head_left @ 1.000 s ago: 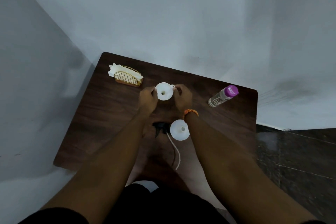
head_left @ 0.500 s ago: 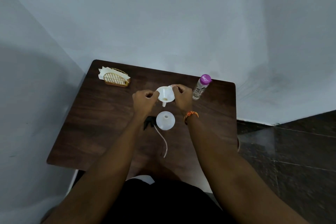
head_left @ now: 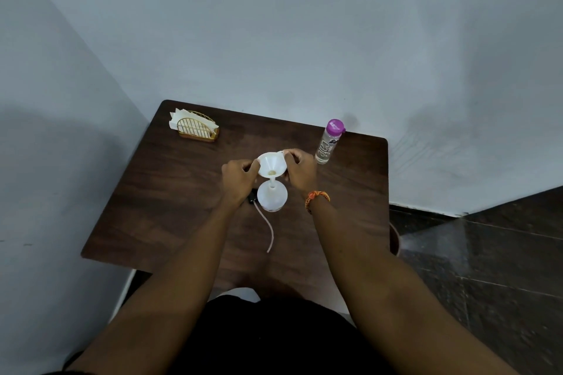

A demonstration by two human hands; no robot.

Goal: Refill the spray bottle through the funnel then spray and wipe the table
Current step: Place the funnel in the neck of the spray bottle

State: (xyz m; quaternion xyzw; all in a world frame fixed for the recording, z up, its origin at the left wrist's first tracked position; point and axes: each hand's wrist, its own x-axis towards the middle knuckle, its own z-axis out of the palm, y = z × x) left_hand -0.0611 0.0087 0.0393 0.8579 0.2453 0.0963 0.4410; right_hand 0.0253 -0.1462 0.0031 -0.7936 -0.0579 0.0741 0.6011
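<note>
A white funnel is held over the open white spray bottle, its spout at the bottle's neck. My left hand pinches the funnel's left rim and my right hand pinches its right rim. The black spray head with its long white tube lies on the dark wooden table just left of the bottle. A clear water bottle with a purple cap stands at the back right. A gold wire holder with white napkins sits at the back left corner.
The table stands in a corner between two pale walls. Dark tiled floor lies to the right of the table. A round brown object shows just past the table's right edge.
Both hands brought the funnel from behind the bottle down toward me, so its spout now meets the bottle's neck. The camera view shifted and tilted.
</note>
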